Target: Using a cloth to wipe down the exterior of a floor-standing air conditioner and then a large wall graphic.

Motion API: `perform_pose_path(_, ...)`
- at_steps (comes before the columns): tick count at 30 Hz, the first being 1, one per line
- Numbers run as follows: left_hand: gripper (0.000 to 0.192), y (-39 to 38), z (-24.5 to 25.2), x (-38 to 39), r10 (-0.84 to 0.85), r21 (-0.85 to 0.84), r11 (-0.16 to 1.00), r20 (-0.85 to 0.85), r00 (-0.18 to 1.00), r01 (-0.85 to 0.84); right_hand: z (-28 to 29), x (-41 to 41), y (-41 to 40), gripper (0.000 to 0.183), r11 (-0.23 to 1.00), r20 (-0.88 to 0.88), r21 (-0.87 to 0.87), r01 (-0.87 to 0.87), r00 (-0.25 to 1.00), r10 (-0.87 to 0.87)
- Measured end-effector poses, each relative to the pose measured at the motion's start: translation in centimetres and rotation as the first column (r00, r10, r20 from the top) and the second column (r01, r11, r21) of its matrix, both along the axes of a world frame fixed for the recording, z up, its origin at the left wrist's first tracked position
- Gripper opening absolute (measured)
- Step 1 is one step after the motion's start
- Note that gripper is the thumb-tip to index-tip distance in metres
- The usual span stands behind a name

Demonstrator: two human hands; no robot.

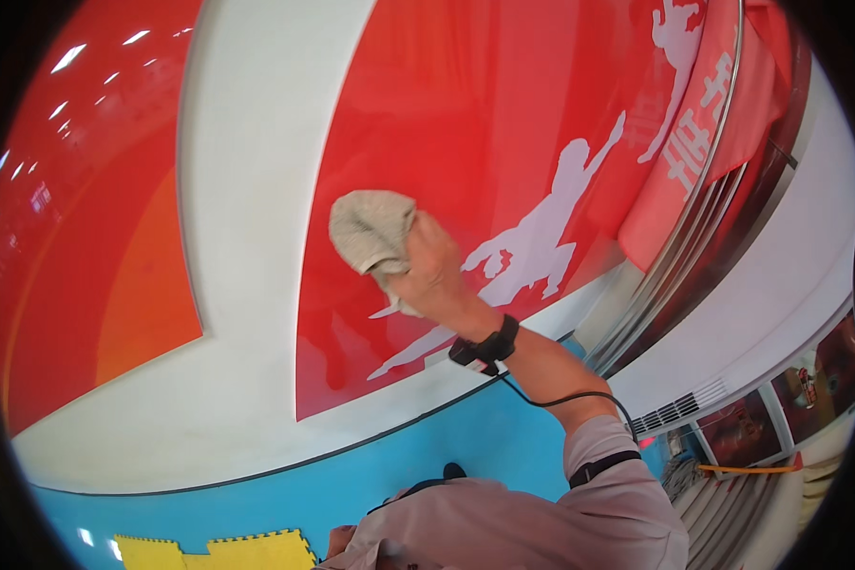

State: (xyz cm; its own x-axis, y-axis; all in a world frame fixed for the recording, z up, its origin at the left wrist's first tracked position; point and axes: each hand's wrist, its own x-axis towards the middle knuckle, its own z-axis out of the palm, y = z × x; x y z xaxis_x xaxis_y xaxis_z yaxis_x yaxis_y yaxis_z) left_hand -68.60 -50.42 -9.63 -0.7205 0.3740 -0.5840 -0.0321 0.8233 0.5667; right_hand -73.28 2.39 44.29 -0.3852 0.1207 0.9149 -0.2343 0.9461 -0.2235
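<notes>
My right hand [431,263] grips a folded grey-beige cloth [372,224] in front of a glossy red wall panel [413,142]. The cloth overlaps the panel's left part in view; whether it presses on the surface I cannot tell. Pale figure silhouettes [541,221] decorate the panel, to the right of the hand. A black strap with a small device [481,354] circles my right wrist, and a cable runs from it up the arm. Only a small patch of skin, probably my left hand [340,539], shows beside my torso; its fingers are hidden.
White wall [249,214] separates the panel from a red-and-orange one [114,271]. To the right stand metal poles [684,242] with a red flag [734,121] bearing writing, and a white air conditioner [755,342]. Yellow foam mats [256,552] lie on the blue floor [370,470].
</notes>
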Motion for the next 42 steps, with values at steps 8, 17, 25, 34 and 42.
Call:
perform_pose_path(8, 0.031, 2.3, 1.0, -0.5, -0.228, 0.079, 0.967, -0.152, 0.962, 0.242, -2.6, 5.5, 10.4, 0.052, 0.949, -0.121, -0.275, 0.156, 0.973, -0.195)
perform_pose_path(17, 0.023, 3.8, 0.9, -2.5, -0.717, -0.107, 0.63, -0.459, 0.524, 0.769, -8.6, 11.7, 22.1, 0.049, 0.734, -0.071, -0.573, 0.365, 0.87, -0.489)
perform_pose_path(25, 0.025, 4.9, 5.5, -0.4, -0.352, 0.152, 0.907, -0.236, 0.906, 0.392, -15.5, 13.1, 27.6, 0.054, 0.336, -0.205, -0.94, -0.067, 0.896, -0.395)
perform_pose_path(34, 0.027, 4.5, 10.8, -1.1, -0.524, -0.032, 0.849, -0.181, 0.832, 0.528, -12.0, 7.9, 14.9, 0.056, 0.57, -0.088, -0.812, 0.129, 0.937, -0.337)
perform_pose_path(42, 0.029, 2.5, 12.2, -0.7, -0.526, -0.056, 0.848, -0.197, 0.827, 0.527, -12.5, 2.0, 1.7, 0.058, 0.796, -0.084, -0.605, -0.005, 0.995, -0.058)
